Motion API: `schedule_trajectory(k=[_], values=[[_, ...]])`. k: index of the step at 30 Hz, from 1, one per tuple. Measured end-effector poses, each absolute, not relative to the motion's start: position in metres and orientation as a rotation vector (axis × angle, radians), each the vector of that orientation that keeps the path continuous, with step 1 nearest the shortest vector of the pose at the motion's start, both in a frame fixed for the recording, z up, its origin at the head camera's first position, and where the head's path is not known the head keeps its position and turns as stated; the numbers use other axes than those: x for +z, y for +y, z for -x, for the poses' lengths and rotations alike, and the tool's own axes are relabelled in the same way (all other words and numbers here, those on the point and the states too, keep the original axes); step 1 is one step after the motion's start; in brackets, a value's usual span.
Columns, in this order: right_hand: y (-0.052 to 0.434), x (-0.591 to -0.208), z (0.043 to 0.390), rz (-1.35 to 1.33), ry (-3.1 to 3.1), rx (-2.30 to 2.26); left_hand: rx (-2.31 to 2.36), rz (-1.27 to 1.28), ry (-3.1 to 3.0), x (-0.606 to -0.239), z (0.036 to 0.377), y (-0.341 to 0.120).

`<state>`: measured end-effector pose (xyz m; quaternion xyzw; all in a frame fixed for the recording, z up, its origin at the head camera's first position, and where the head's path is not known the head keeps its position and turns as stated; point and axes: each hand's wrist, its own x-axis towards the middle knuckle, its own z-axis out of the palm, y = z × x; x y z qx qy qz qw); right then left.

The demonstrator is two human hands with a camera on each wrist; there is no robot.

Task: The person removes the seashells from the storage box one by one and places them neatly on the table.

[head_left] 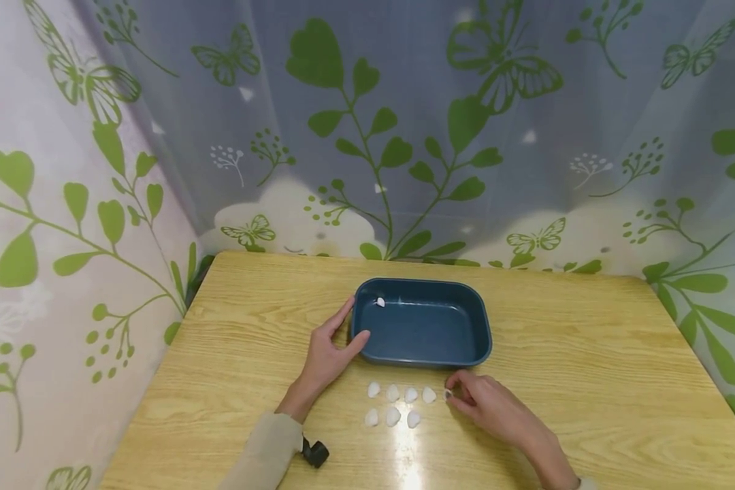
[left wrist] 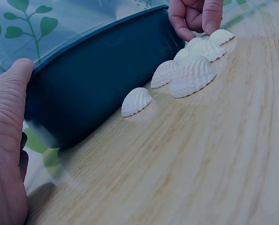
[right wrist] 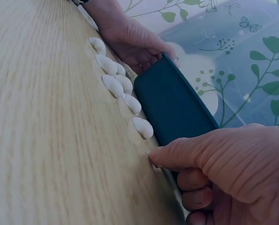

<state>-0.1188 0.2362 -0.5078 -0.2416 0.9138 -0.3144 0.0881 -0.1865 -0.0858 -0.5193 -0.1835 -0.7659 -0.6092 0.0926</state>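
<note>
A dark blue rectangular tray (head_left: 422, 327) (left wrist: 92, 89) (right wrist: 177, 105) stands mid-table with one white shell (head_left: 380, 302) inside at its far left corner. My left hand (head_left: 352, 323) (left wrist: 8, 140) (right wrist: 130, 40) rests against the tray's left end, fingers straight and the thumb at the front corner. Several white shells (head_left: 393, 404) (left wrist: 191, 75) (right wrist: 113, 84) lie in two rows just in front of the tray. At the right end of the far row, my right hand (head_left: 454, 393) (left wrist: 195, 21) (right wrist: 214, 164), fingers curled, pinches a small shell (head_left: 448, 394) on the table.
The wooden table (head_left: 588, 381) is bare to the left and right of the tray. A curtain printed with green leaves and butterflies (head_left: 404, 136) hangs round its back and sides. A black strap piece (head_left: 314, 452) sits at my left wrist.
</note>
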Motion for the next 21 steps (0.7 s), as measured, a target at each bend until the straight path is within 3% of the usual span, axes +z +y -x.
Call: schedule_trajectory(k=[21], values=[[0.217,-0.453,0.135,0.876,2.677,-0.959,-1.818,0.531,-2.259,-0.522,0.187,-0.085]])
